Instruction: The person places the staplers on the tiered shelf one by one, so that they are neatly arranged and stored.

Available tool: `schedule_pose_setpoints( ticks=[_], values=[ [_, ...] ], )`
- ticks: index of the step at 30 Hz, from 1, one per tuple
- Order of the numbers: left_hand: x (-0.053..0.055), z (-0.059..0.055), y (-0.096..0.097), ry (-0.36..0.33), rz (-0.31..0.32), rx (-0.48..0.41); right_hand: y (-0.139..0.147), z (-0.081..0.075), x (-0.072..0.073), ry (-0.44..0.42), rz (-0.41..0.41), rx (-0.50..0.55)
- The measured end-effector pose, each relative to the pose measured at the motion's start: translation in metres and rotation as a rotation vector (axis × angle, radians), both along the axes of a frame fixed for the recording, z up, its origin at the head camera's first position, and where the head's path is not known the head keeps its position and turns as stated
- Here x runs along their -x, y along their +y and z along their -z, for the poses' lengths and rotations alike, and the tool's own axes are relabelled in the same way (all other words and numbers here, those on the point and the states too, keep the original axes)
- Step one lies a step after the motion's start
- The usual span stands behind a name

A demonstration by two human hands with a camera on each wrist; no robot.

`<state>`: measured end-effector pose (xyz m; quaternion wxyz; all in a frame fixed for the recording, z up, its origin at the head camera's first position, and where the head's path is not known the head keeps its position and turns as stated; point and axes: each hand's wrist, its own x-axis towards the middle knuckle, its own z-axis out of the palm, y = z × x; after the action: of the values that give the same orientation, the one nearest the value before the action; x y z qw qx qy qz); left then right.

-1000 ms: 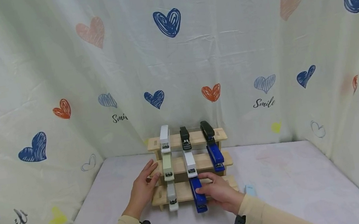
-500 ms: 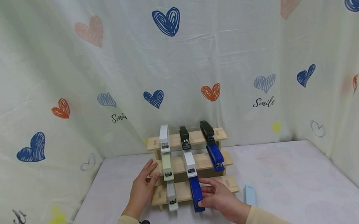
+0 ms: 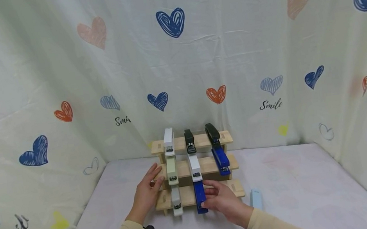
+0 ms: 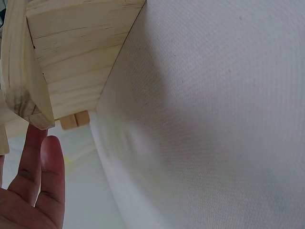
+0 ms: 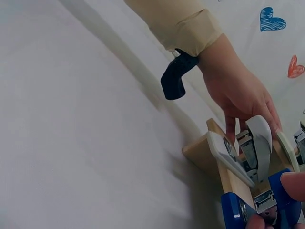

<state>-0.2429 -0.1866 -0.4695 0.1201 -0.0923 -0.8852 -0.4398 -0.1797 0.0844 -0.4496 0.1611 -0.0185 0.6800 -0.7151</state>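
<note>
A three-step wooden display rack (image 3: 188,197) holds several staplers in columns. My right hand (image 3: 226,202) pinches a blue stapler (image 3: 200,192) in the middle of the lowest step, thumb near its front end and fingers along its right side. In the right wrist view the same blue stapler (image 5: 232,210) shows its metal front between thumb and fingertips. My left hand (image 3: 145,191) rests against the rack's left side at the middle step, fingers fairly straight. The left wrist view shows those fingers (image 4: 53,167) right at the wooden shelf end (image 4: 28,90).
A grey stapler (image 3: 176,200) sits left on the lowest step. Above are a pale green stapler (image 3: 171,169), a white one (image 3: 195,166) and another blue one (image 3: 221,160). White and black staplers top the rack. A light blue stapler (image 3: 256,198) lies on the table to the right.
The blue stapler in my right hand has turned from slightly slanted to straight, and its front end has moved back a little. My right-hand grip has shifted; the left hand stays put.
</note>
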Motion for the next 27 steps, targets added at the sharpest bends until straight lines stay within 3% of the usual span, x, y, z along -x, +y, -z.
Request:
schedule_pose_setpoints(
  ticks=[27],
  values=[
    [-0.0016,-0.0016,0.0012,-0.023,-0.011,0.012,0.0004,-0.0044,-0.0019,0.005,0.017,0.002]
  ],
)
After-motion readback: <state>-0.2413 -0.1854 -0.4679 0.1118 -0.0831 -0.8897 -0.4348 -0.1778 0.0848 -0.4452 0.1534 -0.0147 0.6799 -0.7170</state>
